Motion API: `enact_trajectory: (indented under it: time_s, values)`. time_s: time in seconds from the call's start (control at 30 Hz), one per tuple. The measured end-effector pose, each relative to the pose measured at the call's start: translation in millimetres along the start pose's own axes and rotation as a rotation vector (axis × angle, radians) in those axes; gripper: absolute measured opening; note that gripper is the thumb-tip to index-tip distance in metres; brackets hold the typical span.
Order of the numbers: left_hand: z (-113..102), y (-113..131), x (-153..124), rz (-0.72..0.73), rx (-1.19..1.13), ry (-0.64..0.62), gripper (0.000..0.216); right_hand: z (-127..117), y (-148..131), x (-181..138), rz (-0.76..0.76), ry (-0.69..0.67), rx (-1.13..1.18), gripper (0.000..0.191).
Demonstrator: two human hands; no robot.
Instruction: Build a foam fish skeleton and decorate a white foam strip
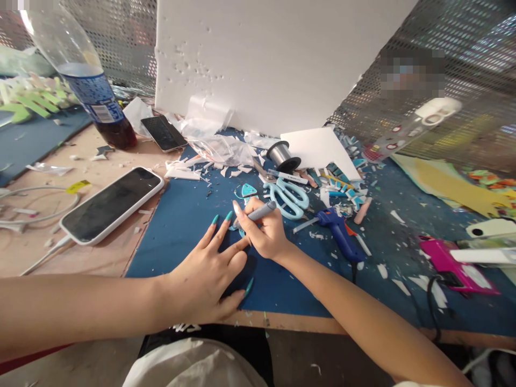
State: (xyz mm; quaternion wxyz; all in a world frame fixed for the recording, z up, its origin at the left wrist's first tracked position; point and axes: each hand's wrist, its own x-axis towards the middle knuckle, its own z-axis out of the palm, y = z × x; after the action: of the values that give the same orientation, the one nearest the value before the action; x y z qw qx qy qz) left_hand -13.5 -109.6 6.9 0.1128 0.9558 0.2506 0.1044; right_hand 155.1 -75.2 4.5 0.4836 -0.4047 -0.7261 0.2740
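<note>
Head camera: your left hand (213, 269) is nearest, at the near-left side of the light-blue-handled scissors (287, 198), which serve as the landmark. It lies palm down on the flat dark-blue mat (177, 215), fingers spread and thumb held apart; whether its covered index fingertip pins anything cannot be told. Well to the right of the scissors and nearer to you is a magenta box-shaped device (455, 266). A blue plastic glue gun (342, 236) with an orange trigger lies near the scissors, on their near-right side.

Your right hand (264, 231) is just to the near-left of the scissors, closed in a writing grip around a grey-blue cylindrical pen (262, 210). The pen tip is hidden by your fingers. Well to the left of the scissors is a phone in a white case (113, 207), cable attached. A small turquoise rounded-triangular piece (248, 190) lies left of the scissors, just beyond your right hand.

Just beyond the scissors is a black-flanged spool of silvery wire (283, 156). Farther, to their left, are a dark flat phone (163, 133) and a clear plastic bottle with a blue label (92, 97). A large white panel (258, 59) stands behind the scissors.
</note>
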Motion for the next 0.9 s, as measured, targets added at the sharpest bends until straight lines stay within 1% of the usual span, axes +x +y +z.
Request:
enact_trajectory:
  time_s: [0.33,0.53,0.9]
  values:
    - [-1.0,1.3,0.1,-0.008,0.006,-0.014,0.037,0.1,-1.2,1.6,-0.038,-0.025,-0.021,0.033]
    - [-2.2,1.4,0.6,0.002,0.014,0.002,0.035,0.3,0.4,-0.3,-0.04,0.012,-0.012,0.03]
    - [-1.3,0.5,0.6,-0.009,-0.003,-0.016,0.037,1.3,2.3,1.1,-0.05,-0.027,-0.013,0.032]
